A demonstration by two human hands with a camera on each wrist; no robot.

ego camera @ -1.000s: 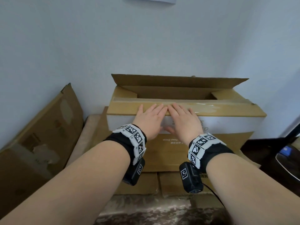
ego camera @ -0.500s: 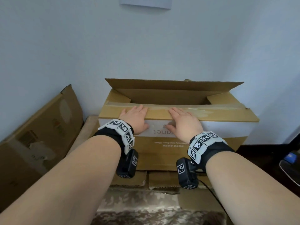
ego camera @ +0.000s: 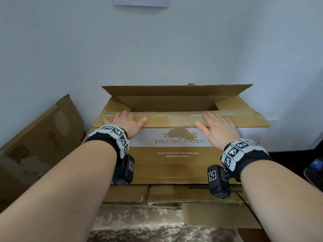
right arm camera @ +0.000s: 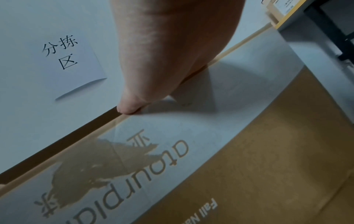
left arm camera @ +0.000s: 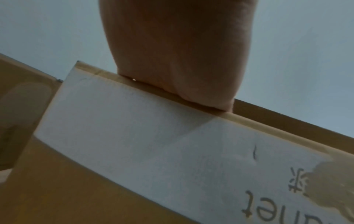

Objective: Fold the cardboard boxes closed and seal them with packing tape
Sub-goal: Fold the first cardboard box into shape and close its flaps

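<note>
Both grips lie flat and hold nothing: left hand (ego camera: 128, 124) and right hand (ego camera: 219, 130) press the near flap (ego camera: 174, 119) down, probably to close the cardboard box (ego camera: 174, 165).

Both forearms are bare, with no sleeves. Each wrist wears a black band (ego camera: 104, 142) with a ring of white square tiles (ego camera: 114, 134) that carry black and white coded markers. Under each wrist hangs a small black camera block (ego camera: 123, 170) with its own marker stickers. A thin black cable (ego camera: 248, 205) goes from the right block (ego camera: 218, 180).
</note>
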